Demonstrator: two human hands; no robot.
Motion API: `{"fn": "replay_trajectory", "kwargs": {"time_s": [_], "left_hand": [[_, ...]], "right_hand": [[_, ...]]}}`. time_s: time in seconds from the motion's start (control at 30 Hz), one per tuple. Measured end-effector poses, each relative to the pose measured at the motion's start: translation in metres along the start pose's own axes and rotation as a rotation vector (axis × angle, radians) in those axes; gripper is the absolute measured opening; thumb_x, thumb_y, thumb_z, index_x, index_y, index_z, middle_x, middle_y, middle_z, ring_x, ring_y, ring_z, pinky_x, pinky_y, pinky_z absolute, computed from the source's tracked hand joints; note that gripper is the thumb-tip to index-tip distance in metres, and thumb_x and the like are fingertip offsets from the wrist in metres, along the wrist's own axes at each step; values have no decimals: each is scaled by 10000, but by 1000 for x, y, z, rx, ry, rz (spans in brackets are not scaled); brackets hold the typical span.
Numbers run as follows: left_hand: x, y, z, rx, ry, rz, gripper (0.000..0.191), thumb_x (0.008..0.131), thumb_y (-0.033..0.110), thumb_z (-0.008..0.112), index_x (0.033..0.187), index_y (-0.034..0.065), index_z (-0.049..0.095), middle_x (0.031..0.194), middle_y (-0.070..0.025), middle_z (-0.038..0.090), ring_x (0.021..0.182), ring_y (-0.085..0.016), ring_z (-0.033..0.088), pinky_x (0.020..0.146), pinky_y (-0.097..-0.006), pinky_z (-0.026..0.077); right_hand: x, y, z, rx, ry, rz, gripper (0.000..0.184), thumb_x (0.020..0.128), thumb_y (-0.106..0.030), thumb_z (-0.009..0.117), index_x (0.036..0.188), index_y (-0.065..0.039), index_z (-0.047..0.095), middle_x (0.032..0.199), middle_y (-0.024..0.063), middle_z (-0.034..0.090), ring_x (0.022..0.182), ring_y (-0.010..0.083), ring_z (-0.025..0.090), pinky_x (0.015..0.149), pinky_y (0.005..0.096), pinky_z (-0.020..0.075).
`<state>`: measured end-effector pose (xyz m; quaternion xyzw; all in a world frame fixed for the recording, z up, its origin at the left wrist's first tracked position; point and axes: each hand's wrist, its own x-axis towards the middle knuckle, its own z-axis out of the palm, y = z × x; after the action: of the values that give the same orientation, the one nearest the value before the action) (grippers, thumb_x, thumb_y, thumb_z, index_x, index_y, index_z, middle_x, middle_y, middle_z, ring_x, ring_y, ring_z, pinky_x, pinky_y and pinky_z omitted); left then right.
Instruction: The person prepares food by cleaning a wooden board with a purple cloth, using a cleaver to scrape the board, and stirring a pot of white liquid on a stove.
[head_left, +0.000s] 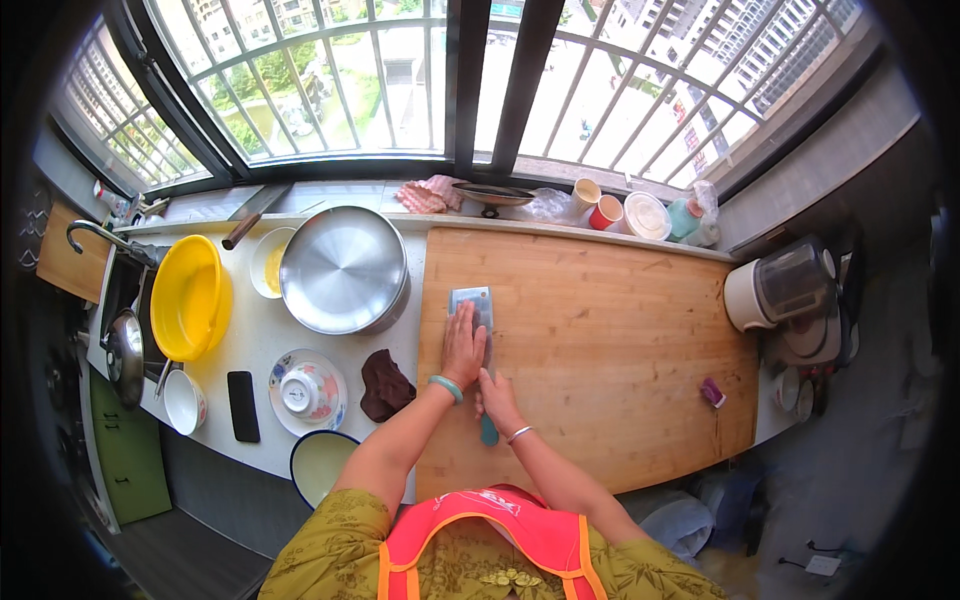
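A cleaver (482, 297) with a wide metal blade and a teal handle lies near the left side of a large wooden board (600, 337). My right hand (499, 401) is closed around its handle, the handle's end showing below the fist. Flat on the blade, fingers pointing away from me, rests my left hand (463, 349), with a pale green bangle at its wrist. Both hands nearly touch each other. Whatever may lie beneath the blade is hidden. A small purple piece (712, 392) sits near the board's right edge.
Left of the board stand a large steel pan (343, 270), a yellow basin (191, 298), a brown cloth (387, 386), a plate (335, 373) with an upturned bowl and a black phone (244, 406). An enamel basin (322, 457) overhangs the front edge. A kitchen appliance (780, 285) stands right; cups (606, 212) line the sill.
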<state>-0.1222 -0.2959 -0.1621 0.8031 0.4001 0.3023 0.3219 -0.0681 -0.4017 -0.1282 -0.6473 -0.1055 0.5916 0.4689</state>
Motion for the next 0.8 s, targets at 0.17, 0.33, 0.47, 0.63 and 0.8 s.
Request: {"fn": "replay_trajectory", "kwargs": {"time_s": [0.17,0.33,0.47,0.63,0.8], "left_hand": [[15,34,-8,-75,-126,48,532,922,260,391,1355,-20,256,1392,-196,306,1303,-331,268,1086,-413,175],[44,69,-14,-216,-231,244,569,923,311,388,1369,-10,239,1398,-198,299,1311,-330,257,1092,-406,150],[63,91,-8,-141,-238,415,613,905,345,420,1382,13,225,1433,-185,233,1337,-329,196,1094,-424,123],[61,75,8,-85,-106,274,610,884,271,463,1379,6,224,1436,-181,211,1347,-331,152,1092,-426,117],[39,19,27,31,-106,156,588,871,235,480,1360,0,253,1417,-190,245,1330,-332,194,1090,-418,145]], "right_hand": [[-13,-16,-27,217,-83,121,253,919,-363,472,860,-124,412,550,-10,417,399,93,397,370,253,385],[-14,-45,-61,319,-191,76,299,903,-399,496,849,-117,411,555,-19,406,406,81,385,380,245,376],[-9,-63,-89,415,-214,57,315,896,-415,504,851,-115,420,547,-25,401,400,78,385,376,242,364],[6,-116,-128,480,-47,-47,293,896,-395,512,841,-124,416,561,-22,410,405,78,383,383,248,369],[46,-167,-163,437,93,-191,251,917,-348,478,834,-122,408,581,-15,416,436,83,392,408,262,392]]}}
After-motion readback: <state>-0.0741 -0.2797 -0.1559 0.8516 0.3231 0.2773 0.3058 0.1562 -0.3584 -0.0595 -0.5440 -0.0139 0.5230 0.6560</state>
